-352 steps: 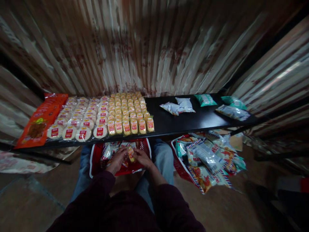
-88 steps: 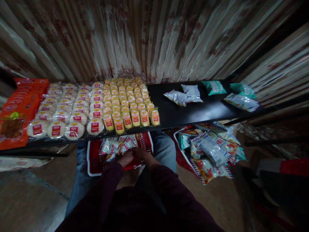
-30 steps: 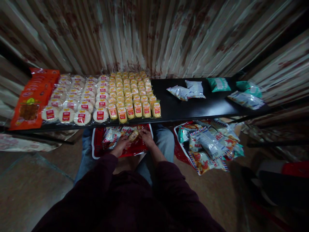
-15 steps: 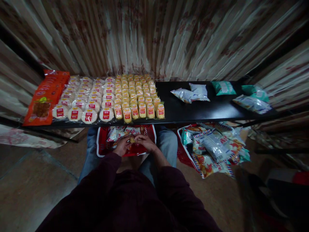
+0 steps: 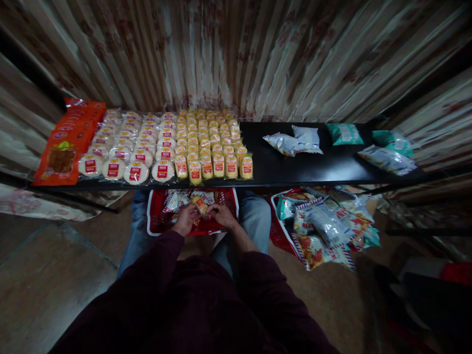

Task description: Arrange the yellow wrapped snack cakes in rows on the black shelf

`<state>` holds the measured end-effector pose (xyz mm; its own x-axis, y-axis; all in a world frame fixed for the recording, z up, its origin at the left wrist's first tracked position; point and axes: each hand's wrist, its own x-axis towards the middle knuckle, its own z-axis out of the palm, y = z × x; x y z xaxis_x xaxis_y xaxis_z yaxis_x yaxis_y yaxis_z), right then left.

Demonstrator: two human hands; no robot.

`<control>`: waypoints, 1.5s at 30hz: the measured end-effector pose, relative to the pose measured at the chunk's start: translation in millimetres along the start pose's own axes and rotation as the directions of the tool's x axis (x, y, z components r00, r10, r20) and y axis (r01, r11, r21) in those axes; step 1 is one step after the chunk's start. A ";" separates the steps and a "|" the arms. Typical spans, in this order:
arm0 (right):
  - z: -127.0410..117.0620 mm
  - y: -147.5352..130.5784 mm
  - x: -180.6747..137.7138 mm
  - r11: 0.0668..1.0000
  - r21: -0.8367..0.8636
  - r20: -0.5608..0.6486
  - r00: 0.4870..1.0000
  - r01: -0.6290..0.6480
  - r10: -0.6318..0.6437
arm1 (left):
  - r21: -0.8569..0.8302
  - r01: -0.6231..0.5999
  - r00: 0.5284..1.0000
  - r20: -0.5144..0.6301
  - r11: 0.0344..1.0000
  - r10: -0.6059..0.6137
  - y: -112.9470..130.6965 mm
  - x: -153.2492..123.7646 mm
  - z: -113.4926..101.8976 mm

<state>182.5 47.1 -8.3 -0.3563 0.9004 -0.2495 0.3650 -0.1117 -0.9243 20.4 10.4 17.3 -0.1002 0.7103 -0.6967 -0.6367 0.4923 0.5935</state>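
Between my two hands is a small yellow wrapped snack cake [image 5: 199, 205], its orange-and-white label facing up. My left hand [image 5: 186, 219] grips its left side. The fingers of my right hand [image 5: 221, 215] pinch its lower right edge. Both hands are over a red basket [image 5: 156, 229] with a white rim, which sits between my knees below the shelf. Packets [image 5: 176, 200] in white, red and blue wrapping lie in the basket. On the shelf, rows of similar yellow snack cakes [image 5: 219, 166] stand beside rows of round white wrapped crackers [image 5: 137, 172].
A long black shelf [image 5: 254, 169] runs across in front of me. An orange bag [image 5: 68, 142] lies at its left end; silver packets [image 5: 308, 139] and green packets [image 5: 344, 133] lie on its right half. Below right, a second red basket [image 5: 282, 242] overflows with snack bags [image 5: 328, 223]. A curtain [image 5: 206, 59] hangs behind.
The snack cake between my hands has been turned and raised slightly, so its label now shows. My hands stay over the basket. The view has shifted a little.
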 end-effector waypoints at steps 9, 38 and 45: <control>-1.2 4.1 3.1 1.000 -0.009 -0.047 0.999 0.019 -0.019 | 0.070 -0.099 0.994 -0.046 0.993 0.102 -1.3 4.3 -7.8; -0.4 15.9 6.8 0.931 0.314 -0.028 0.979 -0.184 0.202 | 0.160 -0.105 0.994 0.025 0.982 0.102 -24.7 -0.4 0.4; 0.4 12.2 7.3 0.938 0.314 -0.075 0.981 -0.149 0.181 | 0.153 -0.109 0.992 0.079 0.982 0.098 -23.7 -3.5 3.3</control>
<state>184.0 52.1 -21.5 -0.2186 0.8946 -0.3898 0.1256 -0.3704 -0.9204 38.4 -2.1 7.0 -0.1012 0.7926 -0.6012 -0.4975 0.4830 0.7205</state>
